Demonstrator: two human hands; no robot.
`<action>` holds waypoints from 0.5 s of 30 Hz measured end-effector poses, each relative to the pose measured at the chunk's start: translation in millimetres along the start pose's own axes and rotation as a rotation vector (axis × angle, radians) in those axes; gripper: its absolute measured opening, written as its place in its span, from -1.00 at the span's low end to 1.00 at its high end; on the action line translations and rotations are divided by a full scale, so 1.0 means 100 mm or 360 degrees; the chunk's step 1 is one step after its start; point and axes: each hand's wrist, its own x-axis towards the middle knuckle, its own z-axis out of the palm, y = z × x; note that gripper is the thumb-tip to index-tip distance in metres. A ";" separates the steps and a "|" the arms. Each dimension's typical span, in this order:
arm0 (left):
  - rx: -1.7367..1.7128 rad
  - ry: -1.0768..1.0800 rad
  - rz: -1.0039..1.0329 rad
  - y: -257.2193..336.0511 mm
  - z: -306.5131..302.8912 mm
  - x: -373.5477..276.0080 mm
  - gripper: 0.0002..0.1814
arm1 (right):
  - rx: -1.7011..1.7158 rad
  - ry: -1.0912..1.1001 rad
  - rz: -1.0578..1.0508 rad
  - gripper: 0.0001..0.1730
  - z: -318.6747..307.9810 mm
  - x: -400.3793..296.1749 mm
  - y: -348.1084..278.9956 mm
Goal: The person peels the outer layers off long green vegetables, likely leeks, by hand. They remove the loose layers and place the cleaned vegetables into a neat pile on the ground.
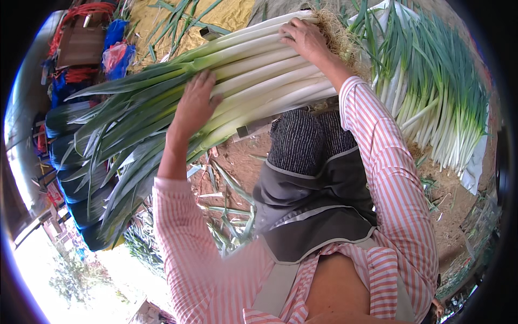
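A broad layer of thick Welsh onions or leeks [259, 77] lies side by side across my lap's far side, white stalks to the right and green leaves to the left. My left hand [196, 101] rests over the stalks where white turns to green, its thumb apart from the fingers. Toward the root end, my right hand [305, 38] touches the upper white stalks with bent fingers; whether it grips one cannot be told. Fibrous roots [338, 36] hang just beyond the right wrist. Square metal tube ends [242, 131] show at the layer's edge, beneath the stalks.
More long green onions [433, 89] lie on a white sheet [477, 162] to the right. Dark blue rounded bundles [73, 162] stand at the left, under the leaf tips. Cut leaves [230, 182] litter the soil. Red twine [87, 16] and a yellow sheet [162, 28] are farther off.
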 end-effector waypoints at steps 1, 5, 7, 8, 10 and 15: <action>-0.0134 -0.0106 0.0015 0.14 -0.12 -0.09 -0.49 | 0.0009 0.0018 -0.0012 -0.78 0.00 0.01 -0.03; 0.0213 0.0605 0.0258 0.15 -0.24 0.28 -0.51 | 0.0029 0.0060 -0.0012 -0.79 -0.04 0.03 -0.06; 0.0646 0.0526 0.0085 0.00 -0.14 0.60 -0.45 | 0.0038 0.0076 0.0001 -0.76 -0.03 0.02 -0.02; 0.0650 0.0314 -0.0082 -0.09 -0.06 0.65 -0.43 | 0.0051 0.0062 0.0025 -0.75 -0.04 0.01 -0.03; 0.0689 0.0170 -0.0223 -0.18 0.12 0.77 -0.39 | 0.0088 0.0047 0.0063 -0.78 -0.08 -0.02 -0.02; 0.0867 0.0216 0.0048 -0.39 0.23 0.81 -0.48 | 0.0348 0.0016 0.0225 -0.78 0.17 0.07 0.08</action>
